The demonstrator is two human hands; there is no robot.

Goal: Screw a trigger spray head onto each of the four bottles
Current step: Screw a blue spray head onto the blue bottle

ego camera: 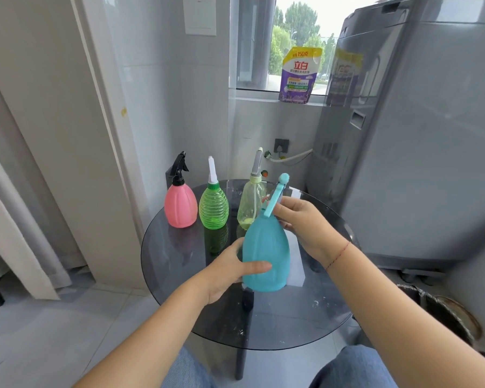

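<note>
Left hand (230,271) wraps the blue bottle (265,253), tilted before the yellowish bottle (251,204); right hand (303,222) pinches its trigger head (276,198), which should stay square while twisting

You hold a blue bottle (265,256) of matt, opaque plastic with soft ribs. The pink bottle (180,206) looks the same, the green bottle (214,206) is clear ribbed plastic. The round table (179,264) is dark smoked glass, glossy, with white specks.
</note>
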